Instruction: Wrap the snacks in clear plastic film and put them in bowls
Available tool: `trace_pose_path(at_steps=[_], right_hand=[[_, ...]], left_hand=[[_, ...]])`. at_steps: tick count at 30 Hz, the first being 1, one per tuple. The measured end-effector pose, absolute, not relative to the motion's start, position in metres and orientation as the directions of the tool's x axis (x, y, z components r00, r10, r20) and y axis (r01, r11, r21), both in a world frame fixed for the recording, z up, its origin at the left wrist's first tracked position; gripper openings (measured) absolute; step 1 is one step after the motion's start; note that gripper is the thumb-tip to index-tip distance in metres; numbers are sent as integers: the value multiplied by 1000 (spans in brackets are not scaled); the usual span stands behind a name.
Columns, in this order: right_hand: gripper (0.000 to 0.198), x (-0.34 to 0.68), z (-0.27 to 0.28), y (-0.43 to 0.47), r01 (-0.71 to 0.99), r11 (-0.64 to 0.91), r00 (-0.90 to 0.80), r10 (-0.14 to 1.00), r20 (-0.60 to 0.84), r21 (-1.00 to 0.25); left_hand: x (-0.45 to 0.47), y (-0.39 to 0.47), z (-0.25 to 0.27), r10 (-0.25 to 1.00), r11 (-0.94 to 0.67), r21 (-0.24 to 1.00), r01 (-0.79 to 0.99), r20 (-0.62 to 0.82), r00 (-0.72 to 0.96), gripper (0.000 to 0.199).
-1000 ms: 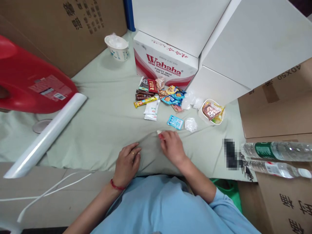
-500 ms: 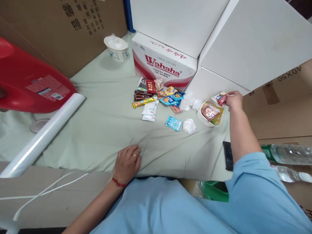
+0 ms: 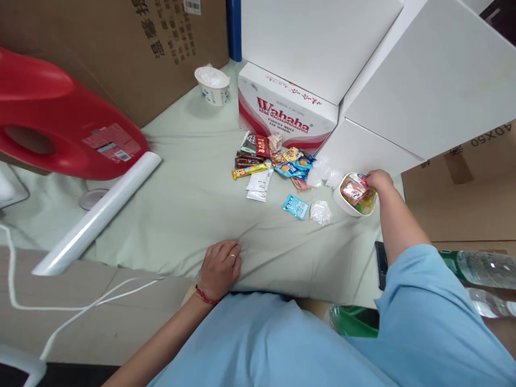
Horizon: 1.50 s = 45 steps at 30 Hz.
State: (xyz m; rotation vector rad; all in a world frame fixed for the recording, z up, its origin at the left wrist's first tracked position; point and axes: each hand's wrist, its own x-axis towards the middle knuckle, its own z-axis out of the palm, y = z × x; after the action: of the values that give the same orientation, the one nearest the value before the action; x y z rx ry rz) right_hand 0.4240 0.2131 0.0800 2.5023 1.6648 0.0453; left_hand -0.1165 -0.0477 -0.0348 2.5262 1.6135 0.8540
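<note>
At the right, my right hand is closed on a small red-and-white snack packet, which is now inside a white bowl. Other wrapped snacks lie in this bowl, among them a brown-and-pink packet. My fingers partly hide the held packet and the bowl's far rim. Near the front edge, my left hand rests on the green cloth with its fingers curled in, apart from any object. A blue packet and a crumpled clear plastic wrap lie left of the bowl.
Several snack packets, including a yellow stick packet, lie before the Wahaha box. A paper bowl stands behind. Leftward are a red jug and a plastic film roll. A black phone lies near my right forearm.
My right hand has moved the red-and-white packet from behind the bowl down into it. My left hand stays resting on the cloth. The whole view has shifted slightly.
</note>
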Motion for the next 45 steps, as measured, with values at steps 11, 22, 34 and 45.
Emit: trace_pose_path(at_steps=[11, 22, 34, 45], right_hand=[[37, 368, 114, 143, 922, -244, 364, 813, 455, -301], [36, 251, 76, 173, 996, -39, 42, 999, 34, -80], [16, 260, 64, 147, 691, -86, 196, 978, 71, -718], [33, 193, 52, 21, -404, -203, 144, 949, -280, -892]], left_hand=[[-116, -48, -37, 872, -432, 356, 829, 401, 282, 24], [-115, -49, -37, 880, -419, 354, 836, 384, 278, 25], [-115, -50, -37, 856, -442, 315, 840, 427, 290, 21], [-105, -32, 1, 992, -113, 939, 324, 87, 94, 26]])
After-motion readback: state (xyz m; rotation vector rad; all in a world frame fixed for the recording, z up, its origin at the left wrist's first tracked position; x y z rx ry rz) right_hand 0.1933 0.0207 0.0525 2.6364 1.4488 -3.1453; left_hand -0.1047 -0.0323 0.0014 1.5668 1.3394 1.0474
